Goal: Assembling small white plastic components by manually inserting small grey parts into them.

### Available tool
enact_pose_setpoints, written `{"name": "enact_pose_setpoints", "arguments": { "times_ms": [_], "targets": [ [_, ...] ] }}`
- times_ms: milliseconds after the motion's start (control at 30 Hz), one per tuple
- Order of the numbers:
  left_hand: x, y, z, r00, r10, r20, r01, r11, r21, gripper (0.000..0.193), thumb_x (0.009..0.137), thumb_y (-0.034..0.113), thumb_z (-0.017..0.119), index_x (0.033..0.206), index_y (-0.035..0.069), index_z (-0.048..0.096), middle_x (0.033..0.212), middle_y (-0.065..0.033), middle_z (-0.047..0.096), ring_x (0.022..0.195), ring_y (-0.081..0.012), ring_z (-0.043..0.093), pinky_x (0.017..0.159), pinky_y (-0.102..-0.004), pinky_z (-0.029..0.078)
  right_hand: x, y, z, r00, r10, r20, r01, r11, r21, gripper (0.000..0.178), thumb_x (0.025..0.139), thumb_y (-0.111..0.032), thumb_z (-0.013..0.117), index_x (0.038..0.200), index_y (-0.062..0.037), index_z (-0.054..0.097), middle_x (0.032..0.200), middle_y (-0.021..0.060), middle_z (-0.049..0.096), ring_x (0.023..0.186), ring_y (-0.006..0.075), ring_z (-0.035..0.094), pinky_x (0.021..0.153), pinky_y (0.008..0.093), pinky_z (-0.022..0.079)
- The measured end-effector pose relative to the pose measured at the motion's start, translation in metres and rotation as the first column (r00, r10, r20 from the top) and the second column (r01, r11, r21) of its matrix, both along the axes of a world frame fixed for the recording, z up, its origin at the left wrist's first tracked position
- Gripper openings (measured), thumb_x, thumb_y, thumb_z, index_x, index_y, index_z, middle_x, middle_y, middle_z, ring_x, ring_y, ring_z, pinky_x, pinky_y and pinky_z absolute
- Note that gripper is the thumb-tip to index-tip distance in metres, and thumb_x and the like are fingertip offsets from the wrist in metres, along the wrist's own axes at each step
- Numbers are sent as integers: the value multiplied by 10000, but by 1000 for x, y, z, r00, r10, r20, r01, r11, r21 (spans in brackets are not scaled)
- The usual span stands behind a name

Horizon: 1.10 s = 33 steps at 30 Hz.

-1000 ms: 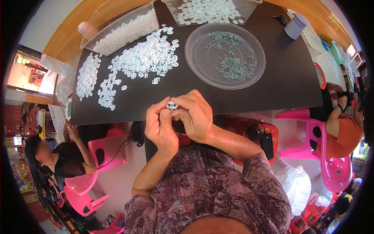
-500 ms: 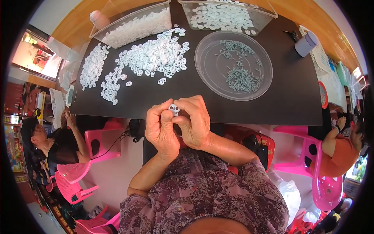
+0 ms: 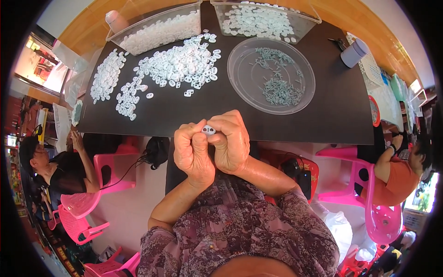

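A small white oval plastic piece with two dark holes [image 3: 208,130] is pinched between the fingertips of both hands, just in front of the table's near edge. My left hand [image 3: 194,150] grips it from one side with thumb and forefinger. From the other side my right hand [image 3: 231,143] closes on it, fingers curled. The piece's underside is hidden by my thumbs. Beyond the hands lies a big heap of similar white pieces [image 3: 180,64], with a smaller cluster [image 3: 127,99] nearer me. To the right, a round clear tray [image 3: 244,74] holds many grey-green screw-like pins [image 3: 282,92].
Another pile of white pieces [image 3: 106,78] lies at the table's left. Two clear bins, one left [image 3: 159,33] and one right [image 3: 302,28], stand along the back. A lidded cup [image 3: 354,53] is at the right. People sit on pink chairs at both sides.
The piece has tipped between my fingers, so its two-holed face shows more squarely and its lower part is less visible. Both hands keep their pinch. The whole view has shifted slightly.
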State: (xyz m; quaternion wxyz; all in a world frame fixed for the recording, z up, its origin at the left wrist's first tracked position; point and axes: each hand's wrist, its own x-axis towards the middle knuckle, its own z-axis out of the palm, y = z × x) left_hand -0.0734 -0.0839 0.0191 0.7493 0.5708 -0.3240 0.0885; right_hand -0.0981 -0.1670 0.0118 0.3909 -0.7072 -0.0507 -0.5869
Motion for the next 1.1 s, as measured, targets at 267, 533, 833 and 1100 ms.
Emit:
{"name": "enact_pose_setpoints", "arguments": {
  "times_ms": [267, 533, 833, 1100],
  "targets": [
    [5, -11, -1, 993, 95, 63, -98, 994, 43, 173, 948, 139, 512, 978, -27, 553, 759, -22, 497, 657, -79, 416, 593, -214, 372, 4, -10, 1, 1000, -2, -25, 0, 999, -54, 209, 778, -29, 655, 948, 22, 545, 811, 115, 561, 651, 232, 514, 545, 308, 430],
    [13, -20, -4, 998, 67, 16, -68, 995, 73, 197, 958, 175, 500, 978, -15, 551, 787, -6, 477, 687, -60, 412, 612, -208, 366, 9, -20, 5, 997, -56, -57, 51, 995, -87, 274, 736, 2, 664, 983, 26, 548, 824, 119, 566, 675, 239, 515, 563, 315, 430],
    [9, -4, 4, 984, -91, -156, 86, 996, -40, 194, 954, 176, 509, 1006, -2, 564, 808, 32, 472, 718, -23, 408, 656, -183, 365, 1, 1, 11, 992, -88, -85, 85, 996, -39, 280, 865, -207, 614, 1007, 21, 539, 921, 141, 583, 756, 249, 538, 630, 325, 451],
    [22, 31, 14, 995, -100, -26, 95, 987, -131, 193, 950, 141, 509, 1047, -17, 561, 819, -10, 494, 713, -65, 426, 643, -199, 370, 15, 34, 32, 999, -38, -35, 35, 995, -90, 285, 869, -218, 609, 990, 29, 535, 880, 139, 586, 727, 241, 534, 616, 312, 453]
  ]
}}
